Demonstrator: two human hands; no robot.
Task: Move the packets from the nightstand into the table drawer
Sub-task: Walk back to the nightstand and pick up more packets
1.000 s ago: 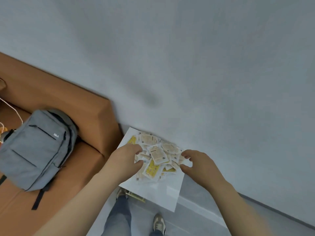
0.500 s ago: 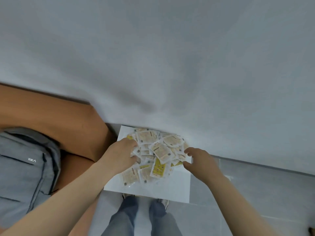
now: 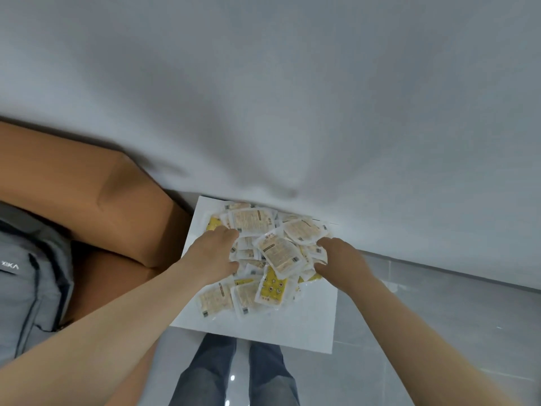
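**Mia:** Where are the packets?

**Tom:** The packets point(image 3: 279, 254) lie in a messy heap on the white nightstand point(image 3: 307, 328). The heap is closer to the far edge, by the wall. Some packets are pale and some are yellow. A few lie lower down, nearer the near edge.

**Mia:** What is the left hand doing?

**Tom:** The left hand point(image 3: 212, 256) is at the left side of the heap. Its fingers and thumb are bent and curl round some packets there, so it is about half closed.

**Mia:** And the other one?

**Tom:** The right hand point(image 3: 341, 263) is at the right side of the heap, close to the right edge. It is bent the same way, and its fingers and thumb hook round packets too.

**Mia:** What else is there?

**Tom:** A big brown seat point(image 3: 87, 194) stands just beside the left edge. A grey backpack point(image 3: 32, 288) lies on it, well apart from the heap. Two legs in blue jeans point(image 3: 213, 373) stand at the near edge, on a grey floor point(image 3: 424, 332).
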